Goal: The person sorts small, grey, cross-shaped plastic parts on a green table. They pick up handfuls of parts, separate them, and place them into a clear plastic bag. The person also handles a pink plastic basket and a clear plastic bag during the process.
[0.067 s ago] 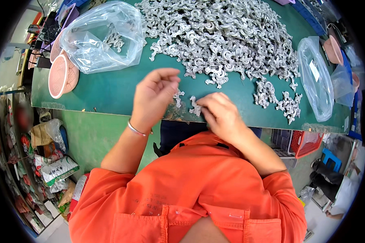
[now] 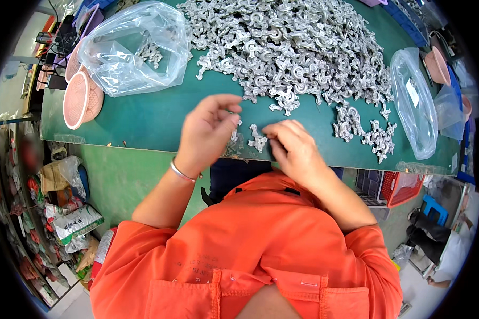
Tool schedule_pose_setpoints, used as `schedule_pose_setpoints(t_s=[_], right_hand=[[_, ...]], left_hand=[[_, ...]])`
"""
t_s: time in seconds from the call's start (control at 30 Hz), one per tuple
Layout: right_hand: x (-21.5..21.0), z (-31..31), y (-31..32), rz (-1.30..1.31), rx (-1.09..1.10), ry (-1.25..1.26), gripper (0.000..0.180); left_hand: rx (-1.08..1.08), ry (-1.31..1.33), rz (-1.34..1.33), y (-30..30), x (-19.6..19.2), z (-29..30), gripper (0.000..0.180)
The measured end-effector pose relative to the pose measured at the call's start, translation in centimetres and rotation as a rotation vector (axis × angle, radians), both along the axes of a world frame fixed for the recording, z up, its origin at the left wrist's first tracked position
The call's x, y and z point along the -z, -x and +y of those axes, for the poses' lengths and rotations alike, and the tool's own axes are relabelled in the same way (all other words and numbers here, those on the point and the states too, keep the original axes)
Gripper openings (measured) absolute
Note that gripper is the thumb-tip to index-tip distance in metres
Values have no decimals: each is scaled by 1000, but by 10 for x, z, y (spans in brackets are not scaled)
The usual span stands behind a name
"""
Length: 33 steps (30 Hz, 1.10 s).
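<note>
My left hand [image 2: 206, 134] hovers at the near edge of the green table [image 2: 143, 114], fingers curled over a small silver metal part [image 2: 234, 135]. My right hand [image 2: 294, 149] is beside it, its fingertips pinching a small cluster of joined silver metal parts [image 2: 258, 140] that lies between both hands. A large heap of the same silver metal parts [image 2: 287, 48] covers the far middle of the table. A silver bracelet [image 2: 181, 172] circles my left wrist. How firmly each hand grips is partly hidden by the fingers.
A clear plastic bag [image 2: 127, 50] holding a few parts lies at the far left, next to pink plastic baskets [image 2: 80, 98]. Another clear bag [image 2: 415, 106] lies at the right, with smaller clumps of parts [image 2: 364, 127] beside it. Sacks and clutter sit on the floor at left.
</note>
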State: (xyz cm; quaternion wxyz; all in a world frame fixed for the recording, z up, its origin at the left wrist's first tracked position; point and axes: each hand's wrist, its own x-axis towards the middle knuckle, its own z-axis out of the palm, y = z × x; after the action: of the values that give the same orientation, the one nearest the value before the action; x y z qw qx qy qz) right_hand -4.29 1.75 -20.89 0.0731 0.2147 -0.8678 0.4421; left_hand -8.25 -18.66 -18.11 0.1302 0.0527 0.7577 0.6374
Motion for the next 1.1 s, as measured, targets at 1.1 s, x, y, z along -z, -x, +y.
schedule_pose_setpoints(t_s=[1.1], right_hand=[[-6,5,-15,-274,138,146,16]], left_hand=[[320,346,398,-15,19,22,23]])
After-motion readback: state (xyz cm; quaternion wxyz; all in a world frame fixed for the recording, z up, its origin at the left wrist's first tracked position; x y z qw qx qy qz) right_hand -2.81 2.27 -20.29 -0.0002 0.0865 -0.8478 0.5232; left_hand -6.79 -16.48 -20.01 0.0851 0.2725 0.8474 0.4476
